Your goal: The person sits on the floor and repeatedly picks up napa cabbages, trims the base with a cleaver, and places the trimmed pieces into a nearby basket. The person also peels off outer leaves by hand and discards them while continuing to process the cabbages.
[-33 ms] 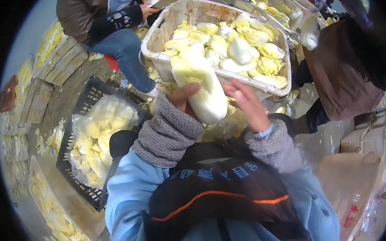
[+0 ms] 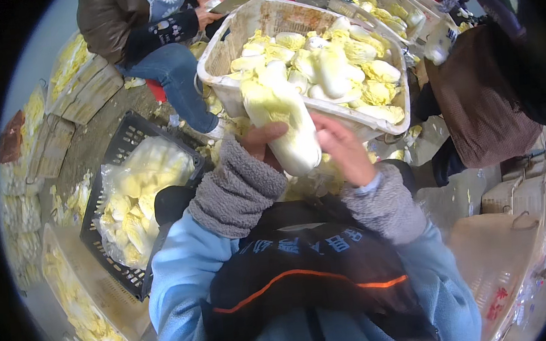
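Note:
A pale napa cabbage [image 2: 291, 134], with yellow leaves at its far end and a white base toward me, is tilted in front of my chest. My left hand [image 2: 263, 139] is closed round its left side, the thumb lying across the leaves; the other fingers are hidden beneath. Against the cabbage's right edge, my right hand [image 2: 346, 151] has its fingers bent and pressed on the outer leaf. Just beyond stands a white plastic crate [image 2: 339, 120], full of yellow-white trimmed cabbages [image 2: 332, 71]. Loose leaves and clear plastic lie below my hands.
At my left, a black crate [image 2: 92, 229] holds a clear plastic bag [image 2: 152, 157] of cabbages. A co-worker [image 2: 174, 69] sits at the far left with a broad knife [image 2: 236, 0]. Another person in a brown apron [image 2: 480, 102] stands at the right. A beige crate [image 2: 493, 244] is near right.
My right hand has moved left, from just off the cabbage to touching its right edge, and its fingers have bent. My left hand keeps its hold.

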`<state>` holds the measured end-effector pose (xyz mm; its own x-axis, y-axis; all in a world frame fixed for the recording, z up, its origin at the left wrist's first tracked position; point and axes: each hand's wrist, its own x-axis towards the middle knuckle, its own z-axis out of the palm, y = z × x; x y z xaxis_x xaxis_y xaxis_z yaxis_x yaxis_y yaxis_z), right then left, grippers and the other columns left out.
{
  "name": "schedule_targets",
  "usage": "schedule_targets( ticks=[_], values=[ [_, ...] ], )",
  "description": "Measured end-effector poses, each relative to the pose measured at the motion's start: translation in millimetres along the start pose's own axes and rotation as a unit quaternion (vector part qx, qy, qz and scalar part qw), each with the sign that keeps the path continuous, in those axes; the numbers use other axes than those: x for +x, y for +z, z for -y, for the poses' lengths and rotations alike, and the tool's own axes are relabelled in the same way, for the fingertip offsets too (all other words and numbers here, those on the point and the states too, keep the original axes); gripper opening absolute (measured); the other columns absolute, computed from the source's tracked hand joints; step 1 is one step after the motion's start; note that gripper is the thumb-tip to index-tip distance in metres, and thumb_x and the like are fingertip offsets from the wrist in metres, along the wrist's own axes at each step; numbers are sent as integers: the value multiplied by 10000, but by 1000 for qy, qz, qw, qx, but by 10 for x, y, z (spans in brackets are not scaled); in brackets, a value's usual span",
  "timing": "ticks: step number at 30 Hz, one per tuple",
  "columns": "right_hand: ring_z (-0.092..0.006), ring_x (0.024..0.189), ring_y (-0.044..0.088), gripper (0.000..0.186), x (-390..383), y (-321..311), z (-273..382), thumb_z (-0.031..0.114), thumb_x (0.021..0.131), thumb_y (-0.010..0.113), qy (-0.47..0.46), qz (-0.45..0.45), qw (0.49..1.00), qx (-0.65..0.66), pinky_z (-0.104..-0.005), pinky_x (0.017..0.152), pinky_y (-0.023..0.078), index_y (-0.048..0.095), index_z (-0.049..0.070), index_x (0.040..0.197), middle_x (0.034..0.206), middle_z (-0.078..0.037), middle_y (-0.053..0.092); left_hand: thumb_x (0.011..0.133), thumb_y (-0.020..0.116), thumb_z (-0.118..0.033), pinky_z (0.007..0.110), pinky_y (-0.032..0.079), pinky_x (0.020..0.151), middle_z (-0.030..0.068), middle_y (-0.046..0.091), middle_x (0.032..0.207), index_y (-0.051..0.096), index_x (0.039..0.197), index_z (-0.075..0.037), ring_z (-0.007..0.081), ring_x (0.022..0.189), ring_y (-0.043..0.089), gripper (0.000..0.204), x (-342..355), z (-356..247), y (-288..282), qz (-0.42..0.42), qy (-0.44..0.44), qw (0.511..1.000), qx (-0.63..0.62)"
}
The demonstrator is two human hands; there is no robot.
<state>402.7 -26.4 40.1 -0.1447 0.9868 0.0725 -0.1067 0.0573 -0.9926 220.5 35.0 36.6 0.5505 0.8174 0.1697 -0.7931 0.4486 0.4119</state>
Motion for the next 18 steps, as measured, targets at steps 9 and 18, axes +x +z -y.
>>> schedule_targets(
  ticks=[9, 18],
  values=[
    [-232, 811, 553, 208, 210, -209, -477, 162, 881, 449, 111, -229, 963, 89, -387, 616, 549, 476, 38, 1045, 916, -108, 531, 642, 587, -280, 448, 475, 837, 200, 567, 1002, 463, 1115, 10, 325, 932, 565, 567, -301, -245, -61, -41, 103, 990, -91],
    [-385, 964, 535, 502, -210, -740, -1285, 116, 734, 616, -43, 123, 838, -529, -425, 852, 428, 468, -79, 1173, 1040, -271, 547, 803, 530, -90, 382, 453, 867, 181, 552, 1033, 516, 1019, 1, 285, 940, 560, 236, -2548, -1449, -1063, -494, 352, 778, 160]
  ],
)
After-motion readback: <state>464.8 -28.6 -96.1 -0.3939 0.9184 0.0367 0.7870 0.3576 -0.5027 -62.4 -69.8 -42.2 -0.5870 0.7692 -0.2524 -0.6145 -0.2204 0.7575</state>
